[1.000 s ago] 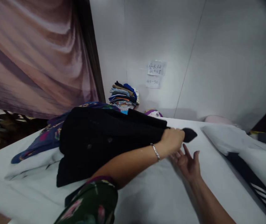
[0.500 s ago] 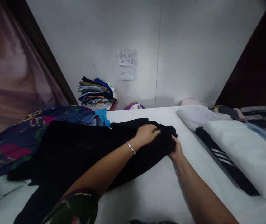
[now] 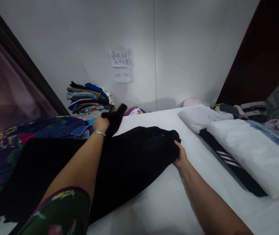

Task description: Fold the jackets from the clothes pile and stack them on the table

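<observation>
A long black garment (image 3: 132, 163) lies spread across the white-covered surface, from the far left to the right of centre. My left hand (image 3: 101, 125) is closed round a narrow, sleeve-like part of it and holds this up off the surface, its free end blurred and pointing up to the right. The right end of the garment, bunched and rounded, is in the grip of my right hand (image 3: 180, 156), with the thumb on top and the other fingers hidden beneath. A small detail (image 3: 163, 134) shows on the black cloth near that end, too small to make out.
On the right lie a white bundle (image 3: 254, 147) and dark cloth with white stripes (image 3: 230, 158). Patterned blue cloth (image 3: 53, 127) sits at the left. Behind, a stack of folded clothes (image 3: 88, 98) stands by the wall (image 3: 190, 49), which bears paper signs (image 3: 122, 67).
My left hand has moved left from the garment's right end and lifted the sleeve-like part. My right hand keeps its hold. The view has shifted slightly to the right.
</observation>
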Demonstrator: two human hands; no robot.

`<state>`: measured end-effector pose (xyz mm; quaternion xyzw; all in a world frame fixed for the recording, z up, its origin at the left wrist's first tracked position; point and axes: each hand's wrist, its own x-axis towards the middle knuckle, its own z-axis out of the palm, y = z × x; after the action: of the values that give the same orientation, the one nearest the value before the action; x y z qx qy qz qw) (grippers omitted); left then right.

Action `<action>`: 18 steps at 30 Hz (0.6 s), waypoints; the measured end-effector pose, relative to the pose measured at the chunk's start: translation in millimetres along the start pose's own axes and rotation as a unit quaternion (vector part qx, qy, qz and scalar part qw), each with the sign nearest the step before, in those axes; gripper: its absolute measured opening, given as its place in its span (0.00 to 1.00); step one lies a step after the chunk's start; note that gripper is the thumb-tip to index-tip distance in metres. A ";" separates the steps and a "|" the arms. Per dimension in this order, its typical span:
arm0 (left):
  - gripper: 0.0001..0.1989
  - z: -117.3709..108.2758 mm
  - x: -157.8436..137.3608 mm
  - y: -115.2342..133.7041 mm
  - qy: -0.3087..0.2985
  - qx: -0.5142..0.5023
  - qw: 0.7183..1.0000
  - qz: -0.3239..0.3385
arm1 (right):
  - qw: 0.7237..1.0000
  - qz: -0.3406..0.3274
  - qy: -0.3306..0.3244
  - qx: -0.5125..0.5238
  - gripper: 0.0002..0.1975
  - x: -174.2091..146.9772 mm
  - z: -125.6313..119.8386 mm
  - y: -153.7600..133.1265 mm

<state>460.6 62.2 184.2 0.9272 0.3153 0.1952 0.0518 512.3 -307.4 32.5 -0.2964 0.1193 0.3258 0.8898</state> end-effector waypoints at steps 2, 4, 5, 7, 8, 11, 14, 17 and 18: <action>0.27 -10.6 9.7 -6.8 0.063 -0.002 0.997 -0.055 | 1.000 0.005 -0.004 0.000 0.11 0.2 -0.8 -0.1; 0.27 -9.5 9.6 -1.2 0.101 -0.008 0.995 -0.017 | 1.000 0.010 -0.003 -0.003 0.12 0.5 -1.5 0.0; 0.26 -3.8 6.4 5.3 0.089 -0.012 0.995 0.045 | 1.000 0.010 0.000 -0.006 0.13 0.5 -1.7 0.1; 0.24 16.9 -3.5 21.1 0.013 -0.019 0.982 0.186 | 1.000 0.010 0.005 -0.013 0.14 -0.2 -1.2 0.1; 0.23 30.4 -9.0 28.5 -0.042 -0.018 0.973 0.228 | 1.000 0.010 0.007 -0.013 0.14 -0.9 -0.5 0.0; 0.28 72.0 -19.1 41.5 -0.153 -0.008 0.968 0.196 | 1.000 0.015 0.014 -0.003 0.14 -3.4 2.1 -0.5; 0.38 100.8 -15.1 43.5 -0.214 -0.006 0.967 0.138 | 1.000 0.020 0.016 0.007 0.12 -4.0 2.9 -0.8; 0.42 113.6 -5.3 46.4 -0.263 -0.011 0.958 0.114 | 1.000 0.019 0.013 0.002 0.12 -2.4 1.1 -0.6; 0.42 115.4 -3.0 48.8 -0.274 -0.013 0.955 0.114 | 1.000 0.018 0.013 -0.002 0.13 -1.9 0.5 -0.4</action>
<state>531.4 24.7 87.9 0.9741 0.1789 -0.0576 0.1261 511.1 -308.3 33.9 -0.2998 0.1357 0.3380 0.8817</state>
